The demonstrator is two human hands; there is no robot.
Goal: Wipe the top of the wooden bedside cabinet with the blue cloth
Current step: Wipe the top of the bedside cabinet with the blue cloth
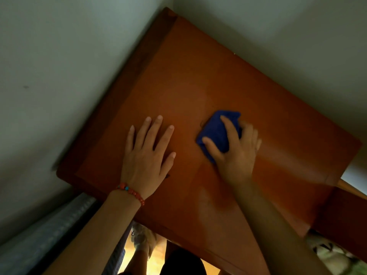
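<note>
The wooden bedside cabinet top (188, 80) fills the middle of the head view, orange-brown with a darker border, set into a room corner. A folded blue cloth (216, 132) lies on it right of centre. My right hand (236, 149) presses down on the cloth, fingers curled over it, thumb at its near edge; the hand looks slightly blurred. My left hand (148, 153) rests flat on the bare wood to the left of the cloth, fingers spread, with a red bead bracelet (131, 192) at the wrist.
Pale walls (59, 66) meet behind the cabinet at the top. A grey striped fabric edge (49, 231) runs along the lower left. Patterned bedding (333, 255) shows at the lower right. Yellow wooden floor (137, 261) appears below the cabinet's front edge.
</note>
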